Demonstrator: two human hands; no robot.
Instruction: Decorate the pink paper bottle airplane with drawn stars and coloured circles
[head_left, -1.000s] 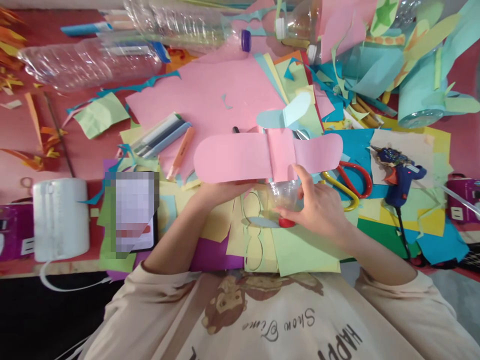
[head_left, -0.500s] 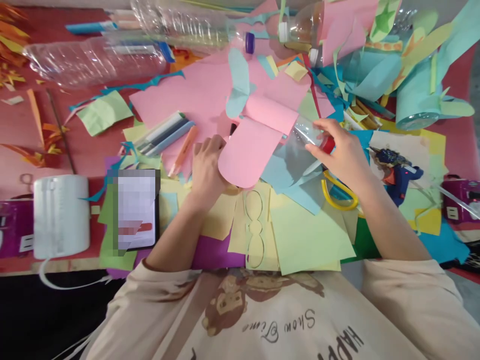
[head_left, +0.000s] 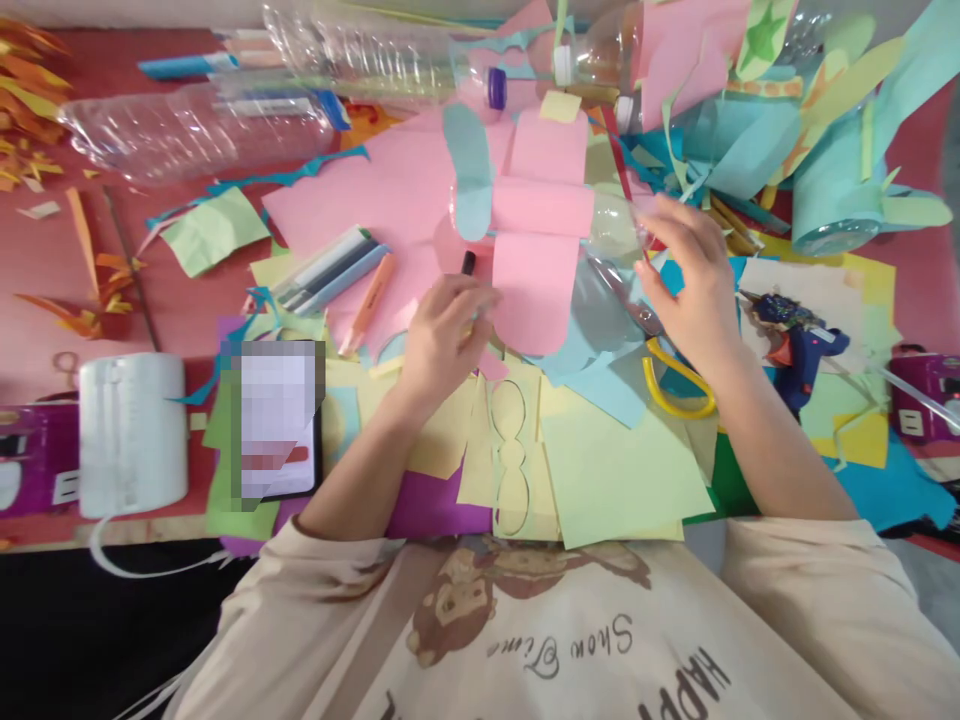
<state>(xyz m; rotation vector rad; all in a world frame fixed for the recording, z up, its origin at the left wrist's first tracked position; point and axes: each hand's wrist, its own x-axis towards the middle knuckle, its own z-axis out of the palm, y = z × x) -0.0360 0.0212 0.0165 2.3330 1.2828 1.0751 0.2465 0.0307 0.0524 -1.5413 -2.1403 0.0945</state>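
Scrap paper smothered the red counter (head_left: 45, 300), and amid it the right hand (head_left: 690, 285) kept a grip clasped on the neck end of the pink-winged bottle plane (head_left: 540, 205), holding it level. The left hand (head_left: 442, 335), loosely curled and grasping nothing, rested just below the near wing, apparently to steady it.

single head cam, looks steeply down and forward over the chest at the nearby table (head_left: 45, 300).

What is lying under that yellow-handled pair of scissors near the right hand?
The scissors rest on blue and light-green paper sheets. The right hand covers part of the handles, and whatever lies below the paper layers cannot be seen.
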